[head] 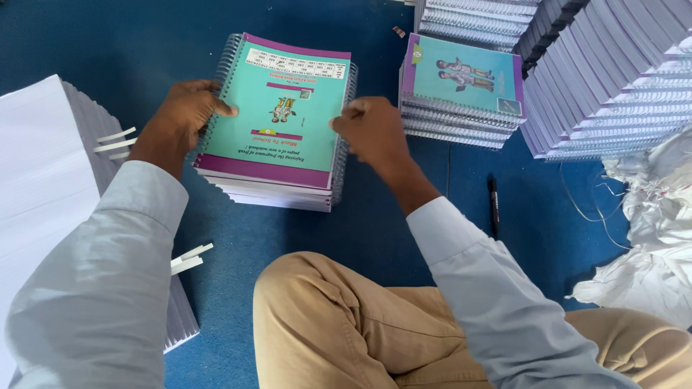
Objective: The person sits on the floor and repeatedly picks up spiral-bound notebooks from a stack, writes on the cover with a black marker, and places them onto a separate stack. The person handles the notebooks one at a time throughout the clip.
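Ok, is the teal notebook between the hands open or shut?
Shut. The teal notebook lies flat atop its stack, cover showing, no pages spread; the left hand and right hand grip its spiral edges.

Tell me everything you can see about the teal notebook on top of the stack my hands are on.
The teal notebook is a spiral-bound book with a glossy teal cover, purple bands along its near and far edges, small printed pictures and text that faces away from the wearer. Wire coils run down both sides of the pile. It lies flat on a stack of like books on blue carpet. The left hand grips its left edge; the right hand pinches its right edge at the coil.
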Demonstrator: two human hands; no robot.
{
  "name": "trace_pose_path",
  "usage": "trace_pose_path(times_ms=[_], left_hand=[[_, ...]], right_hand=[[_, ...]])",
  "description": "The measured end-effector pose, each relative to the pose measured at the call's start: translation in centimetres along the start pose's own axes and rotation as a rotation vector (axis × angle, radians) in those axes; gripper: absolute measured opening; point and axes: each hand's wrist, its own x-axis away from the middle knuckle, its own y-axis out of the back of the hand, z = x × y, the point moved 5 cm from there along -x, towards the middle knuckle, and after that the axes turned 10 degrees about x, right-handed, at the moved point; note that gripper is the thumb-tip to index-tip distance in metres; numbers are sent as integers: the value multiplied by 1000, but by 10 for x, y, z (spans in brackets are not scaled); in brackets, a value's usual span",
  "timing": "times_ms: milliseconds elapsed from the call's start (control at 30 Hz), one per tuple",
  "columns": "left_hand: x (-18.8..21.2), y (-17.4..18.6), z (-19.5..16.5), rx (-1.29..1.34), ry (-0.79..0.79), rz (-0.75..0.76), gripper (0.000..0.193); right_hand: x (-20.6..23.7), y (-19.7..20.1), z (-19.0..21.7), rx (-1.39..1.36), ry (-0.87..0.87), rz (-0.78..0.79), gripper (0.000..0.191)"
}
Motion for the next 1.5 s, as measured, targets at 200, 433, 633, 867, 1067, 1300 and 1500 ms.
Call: trace_pose_path(times_ms=[200, 433, 633, 867, 1067, 1300, 1500], left_hand=[[5, -3, -6, -110, 33, -19, 73], [5, -2, -5, -107, 14, -6, 70], [6, 0, -5, -193, 22, -21, 47], [4, -1, -3, -217, 27, -108, 56], [-2, -2, -3, -200, -24, -54, 49], [-13, -2, 6, -239, -119, -73, 50], [-17, -13, 8, -622, -195, -177, 62]], right_hand=[[-6, -8, -23, 54, -69, 98, 70], [-4, -37, -39, -179, -84, 215, 82], [-2, -44, -41, -140, -42, 246, 76], [6, -44, -33, -8, 9, 161, 66], [10, -46, -27, 82, 50, 97, 59], [19, -46, -18, 39, 107, 97, 59], [15, -59, -18, 103, 162, 104, 66]])
